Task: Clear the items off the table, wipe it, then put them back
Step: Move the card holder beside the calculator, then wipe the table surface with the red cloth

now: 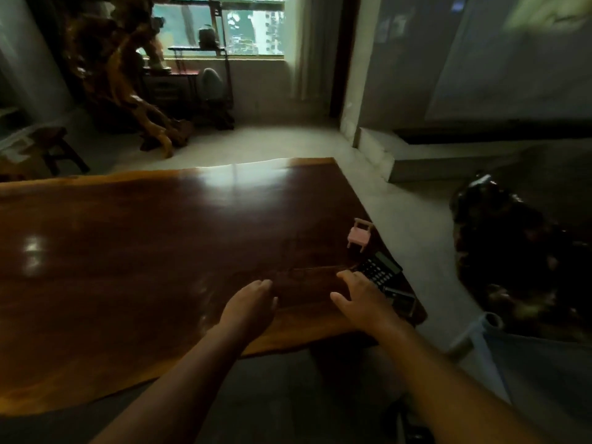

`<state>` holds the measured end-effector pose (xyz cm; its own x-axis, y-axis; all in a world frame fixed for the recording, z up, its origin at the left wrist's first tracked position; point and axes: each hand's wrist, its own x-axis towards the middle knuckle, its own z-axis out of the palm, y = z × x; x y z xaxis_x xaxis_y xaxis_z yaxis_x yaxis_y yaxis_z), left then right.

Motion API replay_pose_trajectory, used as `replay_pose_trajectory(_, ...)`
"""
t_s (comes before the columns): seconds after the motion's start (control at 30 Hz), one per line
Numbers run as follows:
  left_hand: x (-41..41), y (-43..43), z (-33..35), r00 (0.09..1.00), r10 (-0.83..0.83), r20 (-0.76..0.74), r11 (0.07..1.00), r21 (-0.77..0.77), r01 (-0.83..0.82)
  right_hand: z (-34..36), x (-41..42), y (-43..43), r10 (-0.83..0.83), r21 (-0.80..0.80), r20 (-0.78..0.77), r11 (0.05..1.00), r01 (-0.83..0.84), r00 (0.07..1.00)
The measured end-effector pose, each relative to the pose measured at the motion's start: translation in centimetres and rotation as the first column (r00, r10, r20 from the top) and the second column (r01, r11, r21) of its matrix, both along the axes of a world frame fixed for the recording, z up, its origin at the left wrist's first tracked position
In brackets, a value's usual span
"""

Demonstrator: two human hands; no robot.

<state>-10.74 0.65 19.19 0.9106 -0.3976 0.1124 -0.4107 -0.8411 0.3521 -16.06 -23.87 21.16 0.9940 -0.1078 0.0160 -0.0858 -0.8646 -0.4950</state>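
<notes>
A dark polished wooden table (144,251) fills the middle of the head view. Near its right edge stands a small pink toy chair (359,234). Just in front of the chair lies a black calculator (379,270), and a small dark boxy object (402,301) lies beside it toward me. My right hand (362,299) hovers palm down with fingers spread, its fingertips at the calculator's left edge. My left hand (253,304) is held palm down over bare wood to the left, holding nothing.
A dark glossy rounded object (519,251) stands on the floor right of the table. A carved root sculpture (121,84) and a small stand (205,75) are by the window beyond. A wooden stool (54,149) sits at far left. A pale cloth (528,363) is at lower right.
</notes>
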Motion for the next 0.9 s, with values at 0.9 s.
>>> replay_pose_trajectory(0.9, -18.2, -51.0, 3.4, 0.445, -0.892, -0.082, 0.452, -0.122, 0.884, -1.0, -36.5, -31.5, -0.923, 0.162, -0.011, 0.378, 0.911, 0.385)
